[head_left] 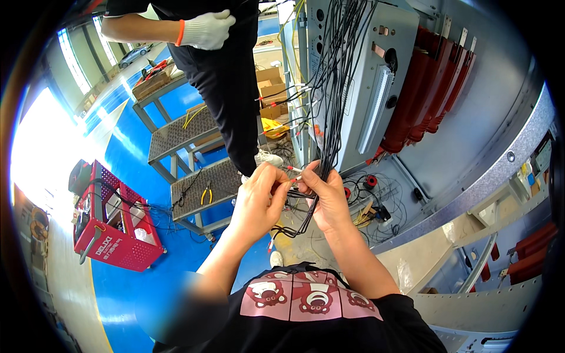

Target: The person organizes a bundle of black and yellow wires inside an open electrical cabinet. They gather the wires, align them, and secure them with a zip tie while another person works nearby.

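Note:
A thick bundle of black wires (336, 82) hangs down in front of a grey metal cabinet (368, 76). Its lower part runs through my right hand (331, 203), whose fingers are closed around some of the wires. My left hand (262, 197) is in a pinch close beside it, at a thin wire end with a red and white sleeve (296, 179). The thumb and fingertips of both hands nearly meet there. Below my hands the wires bend back to the left, and another sleeved end (271, 243) dangles near my shoe.
Another person's white-gloved hand (207, 30) shows at the upper left, beside metal steps (182, 138) with yellow-handled pliers (206, 194). A red tool cart (120, 235) stands left. Dark red insulators (421, 88) are at the right; loose cables (382, 203) litter the cabinet's base.

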### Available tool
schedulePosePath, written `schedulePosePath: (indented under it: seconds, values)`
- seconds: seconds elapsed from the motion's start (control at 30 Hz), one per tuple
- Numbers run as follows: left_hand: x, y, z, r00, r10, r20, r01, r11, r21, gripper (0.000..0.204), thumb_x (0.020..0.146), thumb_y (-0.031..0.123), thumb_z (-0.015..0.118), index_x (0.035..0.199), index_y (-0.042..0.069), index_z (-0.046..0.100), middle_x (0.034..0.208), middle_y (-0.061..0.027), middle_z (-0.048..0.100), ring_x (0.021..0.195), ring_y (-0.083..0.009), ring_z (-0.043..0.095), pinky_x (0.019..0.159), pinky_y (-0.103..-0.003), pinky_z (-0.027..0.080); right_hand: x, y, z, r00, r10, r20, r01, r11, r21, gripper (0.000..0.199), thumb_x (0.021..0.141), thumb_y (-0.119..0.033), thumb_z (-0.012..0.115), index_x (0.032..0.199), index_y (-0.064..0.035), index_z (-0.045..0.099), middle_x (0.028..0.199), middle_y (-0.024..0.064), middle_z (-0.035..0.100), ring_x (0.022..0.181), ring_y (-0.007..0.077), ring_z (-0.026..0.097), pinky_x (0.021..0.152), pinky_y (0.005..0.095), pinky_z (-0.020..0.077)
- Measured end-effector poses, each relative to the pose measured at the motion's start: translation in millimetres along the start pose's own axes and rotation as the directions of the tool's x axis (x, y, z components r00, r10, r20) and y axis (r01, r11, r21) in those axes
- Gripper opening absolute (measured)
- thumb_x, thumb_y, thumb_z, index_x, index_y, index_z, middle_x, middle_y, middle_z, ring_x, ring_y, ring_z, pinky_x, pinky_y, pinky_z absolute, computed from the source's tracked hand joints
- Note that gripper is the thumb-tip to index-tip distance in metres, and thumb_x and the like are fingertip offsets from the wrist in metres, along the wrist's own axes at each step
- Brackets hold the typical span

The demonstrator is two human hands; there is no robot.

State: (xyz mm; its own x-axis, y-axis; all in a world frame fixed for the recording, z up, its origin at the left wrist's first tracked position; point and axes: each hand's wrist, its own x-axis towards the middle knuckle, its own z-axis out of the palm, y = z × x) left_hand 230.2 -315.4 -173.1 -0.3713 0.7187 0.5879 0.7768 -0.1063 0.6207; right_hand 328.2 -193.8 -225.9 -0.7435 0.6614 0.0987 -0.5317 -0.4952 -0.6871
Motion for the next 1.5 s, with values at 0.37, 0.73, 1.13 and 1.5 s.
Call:
schedulePosePath:
  seconds: [0.37,0.73,1.13,1.5]
  values:
    - [1.6,-15.1,-2.3,0.996,-0.040,-0.083,0.034,0.997,-0.068,0.005,0.090,-0.001,0.060,0.091,-0.003,0.057,0.084,-0.0075,0.060,0.076,-0.0133,0.063,0.069,-0.025,0.050,-1.2,-22.8,5.0,0.976,0.202,0.079,-0.206,0.978,0.038,0.024,0.088,-0.012,0.069,0.109,-0.0016,0.064,0.087,0.0048,0.064,0.072,0.0098,0.059,0.065,0.0220,0.0444]
    - [2.0,-15.0,-1.3,0.952,-0.275,0.139,0.307,0.825,-0.474,0.014,0.098,0.013,0.054,0.094,-0.001,0.057,0.089,-0.0052,0.063,0.076,-0.0099,0.062,0.071,-0.024,0.051,5.6,-17.2,-0.5,0.992,0.097,0.080,-0.084,0.985,-0.149,0.016,0.085,-0.010,0.073,0.097,-0.0040,0.064,0.077,0.0005,0.060,0.067,0.0086,0.054,0.061,0.0236,0.0417]
    - [8.2,-27.9,-1.0,0.932,-0.242,0.270,0.340,0.841,-0.421,0.009,0.095,0.008,0.059,0.098,0.000,0.057,0.083,-0.0030,0.062,0.072,-0.0074,0.059,0.067,-0.023,0.050,6.6,-22.9,-6.7,0.994,0.022,0.111,0.009,0.963,-0.269,0.014,0.085,-0.008,0.073,0.096,-0.0064,0.064,0.087,0.0028,0.068,0.079,0.0093,0.062,0.072,0.0239,0.0473]
    - [14.2,-16.1,7.2,0.977,-0.005,0.215,-0.031,0.986,0.162,0.010,0.089,0.007,0.059,0.088,-0.002,0.054,0.074,-0.0152,0.056,0.067,-0.0272,0.059,0.063,-0.036,0.046,1.2,-6.7,-8.4,0.999,0.020,0.028,-0.014,0.983,-0.186,0.022,0.081,-0.001,0.075,0.098,-0.0052,0.063,0.086,0.0015,0.065,0.080,0.0086,0.062,0.075,0.0233,0.0496]
